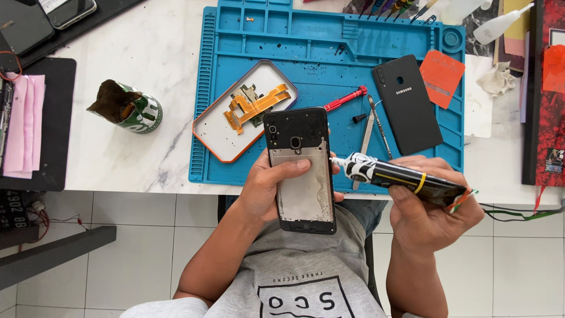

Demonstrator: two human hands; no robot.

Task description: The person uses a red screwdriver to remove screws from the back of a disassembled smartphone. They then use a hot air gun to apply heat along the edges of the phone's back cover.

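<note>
My left hand (268, 182) grips an opened black phone frame (300, 171), back side up, with the thumb lying across its grey metal plate. My right hand (426, 212) squeezes a black tube of glue (400, 175) with a white nozzle. The nozzle tip touches the phone's right edge. Both are held over my lap, just in front of the table's edge. The phone's black back cover (407, 105) lies on the blue work mat (329, 70), apart from both hands.
A grey tray with an orange rim (215, 132) holds a circuit board with orange flex cable. A red screwdriver (346, 99), metal tweezers (372, 126), an orange card (441, 78), a crumpled green can (126, 109), a squeeze bottle (500, 26) and phones (65, 12) lie around.
</note>
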